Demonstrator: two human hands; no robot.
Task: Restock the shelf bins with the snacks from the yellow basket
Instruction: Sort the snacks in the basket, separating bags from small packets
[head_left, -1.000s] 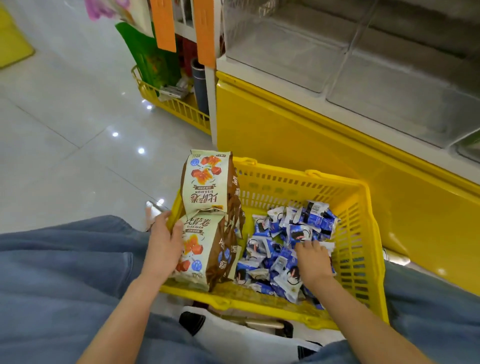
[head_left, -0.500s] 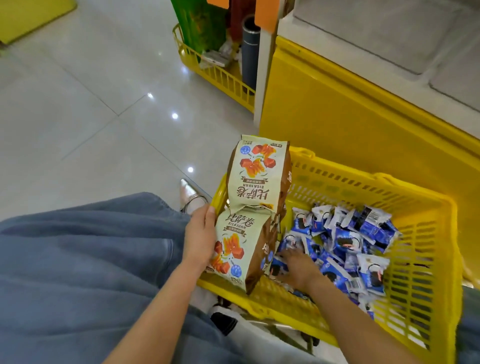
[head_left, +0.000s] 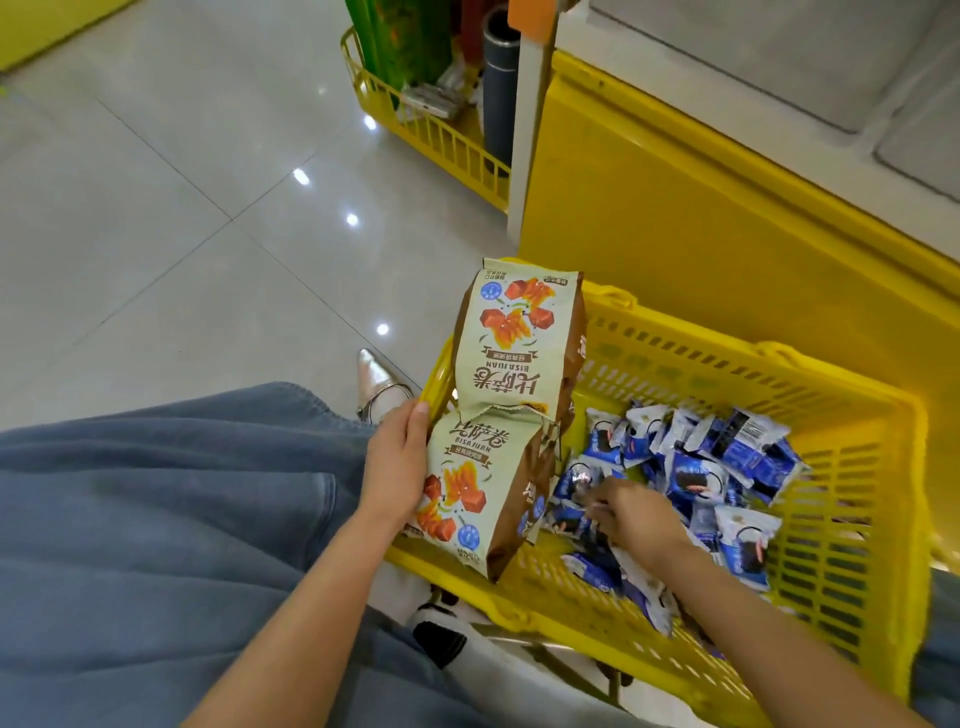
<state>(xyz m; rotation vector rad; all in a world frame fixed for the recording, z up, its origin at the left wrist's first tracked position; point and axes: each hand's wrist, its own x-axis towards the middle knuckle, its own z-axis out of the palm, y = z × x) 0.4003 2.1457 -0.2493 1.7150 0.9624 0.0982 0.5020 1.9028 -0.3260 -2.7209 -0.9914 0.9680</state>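
A yellow plastic basket (head_left: 852, 545) sits on the floor in front of me. Two cream-and-brown snack bags (head_left: 498, 415), joined end to end, stand at its left edge. My left hand (head_left: 397, 462) grips the lower bag from the left side. A heap of small blue-and-white snack packets (head_left: 717, 467) fills the basket's middle. My right hand (head_left: 631, 514) reaches into the near left part of that heap, fingers curled around packets. The shelf bins (head_left: 779, 57) appear grey at the top right.
A yellow shelf base (head_left: 675, 218) rises right behind the basket. A second yellow wire basket (head_left: 431, 130) with green packs and a dark cylinder stands at the shelf's end. Glossy tiled floor (head_left: 182, 208) spreads to the left. My denim-covered knees flank the basket.
The view has swung left and down. My right hand moved from the right of the packet heap to its near left side. My left hand keeps its hold on the bags.
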